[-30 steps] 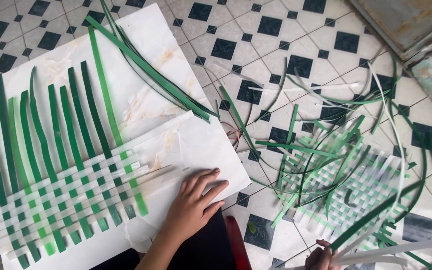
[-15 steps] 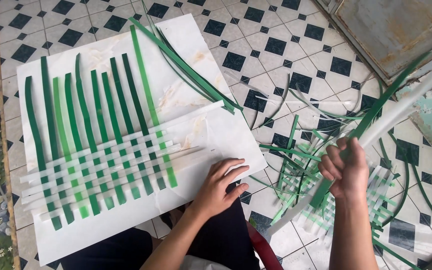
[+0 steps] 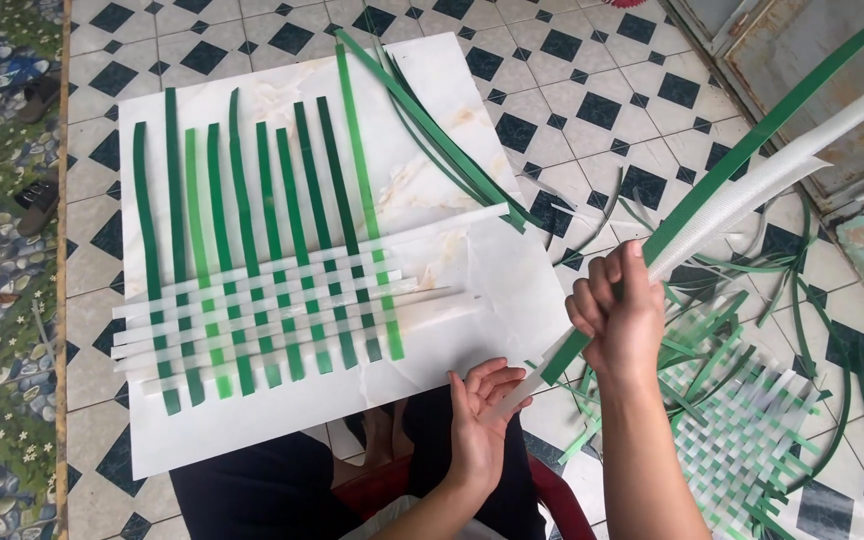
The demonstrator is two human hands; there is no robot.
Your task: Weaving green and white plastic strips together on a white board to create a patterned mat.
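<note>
Your left hand (image 3: 477, 425) has come off the white board (image 3: 492, 290); its fingers now lie open under the low ends of the strips. Your right hand (image 3: 620, 318), raised since a moment ago, grips a green strip (image 3: 752, 150) and a white strip (image 3: 782, 170) tight. You look ready to add them. The woven mat (image 3: 262, 300) lies farther left on the board. No boxes or bowls show.

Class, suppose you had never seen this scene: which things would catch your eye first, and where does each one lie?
First, the half-woven mat of green and white strips on the white board, left of centre. Next, the right hand gripping a long green strip and a white strip that slant to the upper right, with the left hand at their lower ends. A second woven piece lies on the tiled floor, lower right.
</note>
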